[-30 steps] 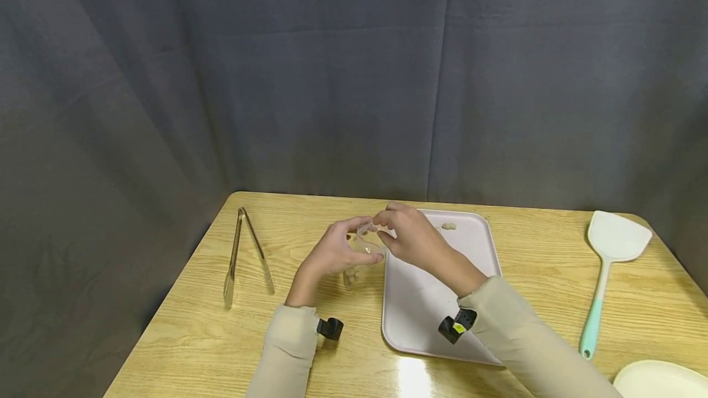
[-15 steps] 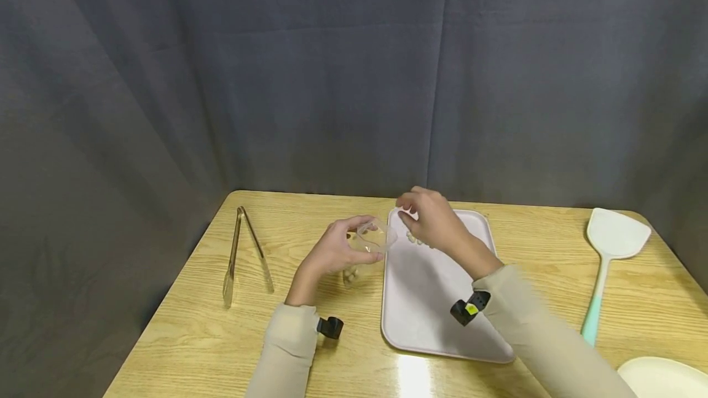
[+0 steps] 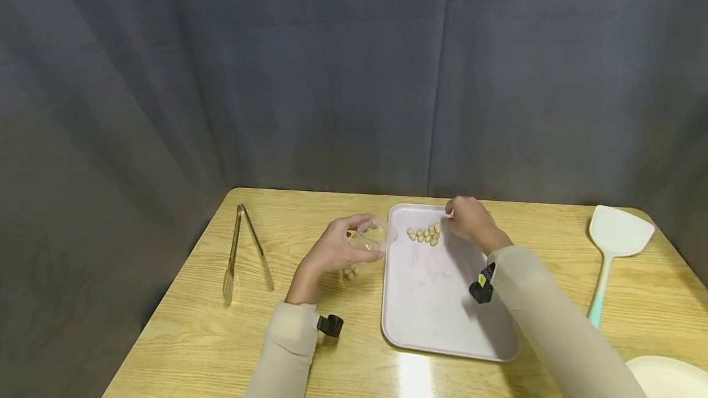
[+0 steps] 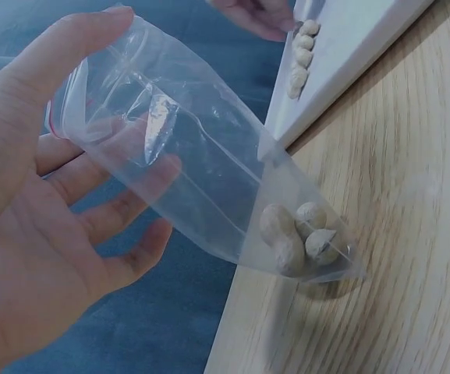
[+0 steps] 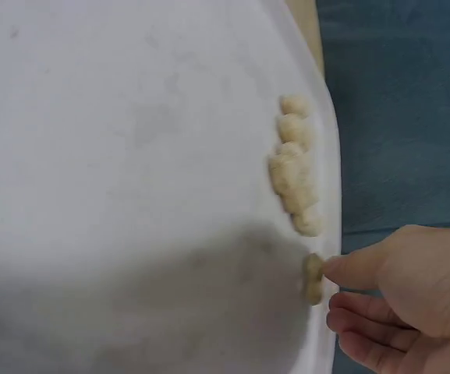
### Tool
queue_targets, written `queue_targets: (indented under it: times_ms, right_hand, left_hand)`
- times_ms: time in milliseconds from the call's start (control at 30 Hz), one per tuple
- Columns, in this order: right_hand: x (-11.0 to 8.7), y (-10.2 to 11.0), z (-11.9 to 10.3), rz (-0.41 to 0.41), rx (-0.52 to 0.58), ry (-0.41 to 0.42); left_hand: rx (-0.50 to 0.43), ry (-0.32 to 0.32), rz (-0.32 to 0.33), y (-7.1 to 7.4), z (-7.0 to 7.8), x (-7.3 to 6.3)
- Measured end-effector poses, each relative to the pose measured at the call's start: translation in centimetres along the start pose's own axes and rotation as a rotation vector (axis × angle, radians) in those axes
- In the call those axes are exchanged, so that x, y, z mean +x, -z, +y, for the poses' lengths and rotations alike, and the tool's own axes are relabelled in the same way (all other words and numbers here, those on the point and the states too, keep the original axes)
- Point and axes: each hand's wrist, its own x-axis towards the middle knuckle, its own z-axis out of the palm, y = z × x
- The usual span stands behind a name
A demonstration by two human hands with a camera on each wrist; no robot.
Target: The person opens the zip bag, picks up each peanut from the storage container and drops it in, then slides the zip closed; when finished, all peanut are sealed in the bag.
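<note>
Fingers (image 4: 117, 218) spread round a limp plastic bag (image 4: 209, 148)

The left hand (image 3: 334, 245) holds its mouth wide beside the tray (image 3: 442, 324); thin and likely slick, so grip that edge. The right hand (image 5: 416, 304) has its thumb against 1 peanut (image 5: 313, 278) inside the tray; whether it pinches is unclear. Shells look light, rough, brittle: nip gently at the waist.

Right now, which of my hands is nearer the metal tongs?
Left. Your left hand holds the clear bag, right of the metal tongs; your right hand is farther right, touching a peanut on the tray.
</note>
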Motion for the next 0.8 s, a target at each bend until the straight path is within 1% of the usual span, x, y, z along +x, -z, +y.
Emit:
queue_targets:
  times_ms: [133,267,533,800]
  right_hand:
    - [0.0,-1.1,0.7,-0.004,-0.016,-0.028]
    - [0.0,-1.8,1.2,0.022,-0.003,-0.043]
    - [-0.7,-2.0,2.0,0.039,0.073,-0.054]
    - [-0.7,-1.7,3.1,0.034,0.069,-0.045]
  left_hand:
    - [0.002,-0.002,-0.007,0.0,-0.1,-0.1]
    - [0.005,0.004,-0.009,0.0,-0.1,-0.2]
    - [-0.015,-0.006,-0.016,-0.1,0.1,-0.1]
    - [-0.009,-0.014,-0.015,-0.1,0.0,0.1]
